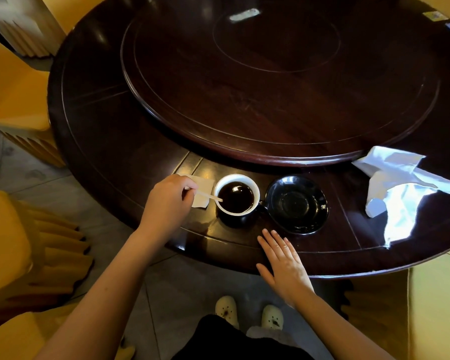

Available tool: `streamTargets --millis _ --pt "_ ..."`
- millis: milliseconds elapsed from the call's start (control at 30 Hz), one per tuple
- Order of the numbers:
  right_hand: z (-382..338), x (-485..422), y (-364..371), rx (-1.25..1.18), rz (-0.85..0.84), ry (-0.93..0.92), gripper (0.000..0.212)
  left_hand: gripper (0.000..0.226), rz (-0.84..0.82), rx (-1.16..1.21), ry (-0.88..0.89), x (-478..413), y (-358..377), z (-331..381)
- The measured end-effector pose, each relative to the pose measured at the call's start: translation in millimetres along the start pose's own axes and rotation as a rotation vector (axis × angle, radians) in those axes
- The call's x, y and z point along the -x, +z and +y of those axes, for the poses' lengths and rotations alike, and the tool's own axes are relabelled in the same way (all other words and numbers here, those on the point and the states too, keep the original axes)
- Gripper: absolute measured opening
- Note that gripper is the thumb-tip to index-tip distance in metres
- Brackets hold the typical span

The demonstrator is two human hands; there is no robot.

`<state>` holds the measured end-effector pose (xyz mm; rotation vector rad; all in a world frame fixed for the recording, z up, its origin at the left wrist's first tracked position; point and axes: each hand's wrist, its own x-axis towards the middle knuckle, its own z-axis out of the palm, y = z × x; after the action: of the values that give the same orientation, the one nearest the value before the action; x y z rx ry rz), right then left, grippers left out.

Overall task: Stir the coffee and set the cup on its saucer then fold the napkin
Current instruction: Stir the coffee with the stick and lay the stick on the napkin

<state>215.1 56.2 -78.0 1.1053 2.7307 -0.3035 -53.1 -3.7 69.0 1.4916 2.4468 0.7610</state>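
- The left hand (166,201), at lower centre-left of the frame, pinched a thin pale stirrer (208,196) between curled fingers and thumb.
- The stirrer's tip dipped into the dark coffee (237,200) at the left side of the cup (256,189).
- The cup, white inside and dark outside, stood on the table (115,141) near its front edge, just left of the saucer (296,203) and not on it.
- The black saucer lay bare at lower centre, its rim very close to the cup's handle.
- The right hand (283,266) rested flat on the table edge below the saucer, fingers straight and spread, holding nothing.
- The white napkin (400,183) lay crumpled and unfolded at the right of the frame, well apart from the saucer.
- A small white paper scrap (204,187) lay beside the cup, partly under the left hand.
- A round turntable (270,87) filled the upper centre; yellow chairs (16,94) stood at the left.
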Motion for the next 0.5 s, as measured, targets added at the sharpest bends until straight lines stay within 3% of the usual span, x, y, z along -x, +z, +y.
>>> streamTargets --millis 500 --pt "-0.5 0.6 -2.3 -0.010 -0.003 0.015 0.065 0.014 0.068 0.058 -0.056 -0.5 -12.2 -12.5"
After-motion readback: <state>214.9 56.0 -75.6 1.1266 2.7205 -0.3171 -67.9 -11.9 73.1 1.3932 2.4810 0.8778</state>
